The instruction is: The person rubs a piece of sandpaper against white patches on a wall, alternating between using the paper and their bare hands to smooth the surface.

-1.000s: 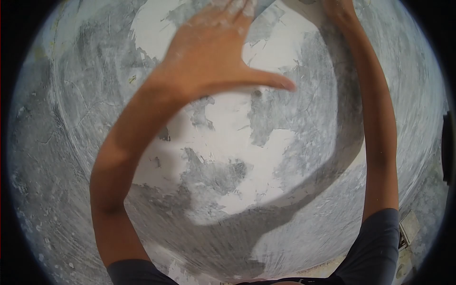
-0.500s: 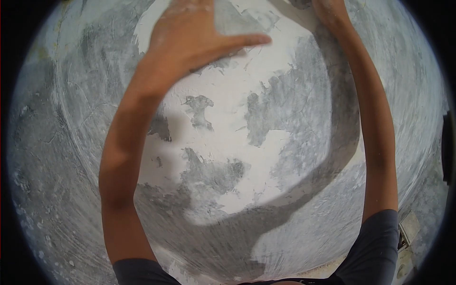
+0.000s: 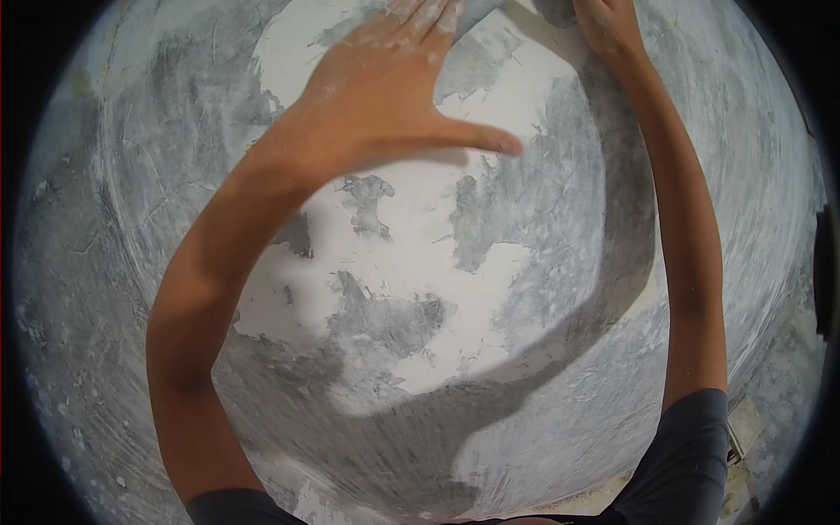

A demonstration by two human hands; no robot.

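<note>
My left hand (image 3: 385,101) is spread over the upper part of a grey wall surface (image 3: 525,206) with white patches. Its thumb points right, and its fingers reach up to the top edge, dusted with white powder. A white, smooth patch of plaster (image 3: 411,241) with ragged edges lies below that hand, grey showing through in places. My right hand (image 3: 608,31) is at the top right, cut off by the frame, so its fingers are mostly hidden. Just left of it, a dark grey patch (image 3: 556,10) shows at the top edge.
Shadows of my arms curve across the surface. A dark object (image 3: 823,271) stands at the far right edge. At the lower right, beside my sleeve (image 3: 678,455), is a small pale, boxy thing (image 3: 745,427).
My left hand has moved down and slightly right, bringing more of its fingers into view, while its elbow has swung left. The right arm has shifted only slightly.
</note>
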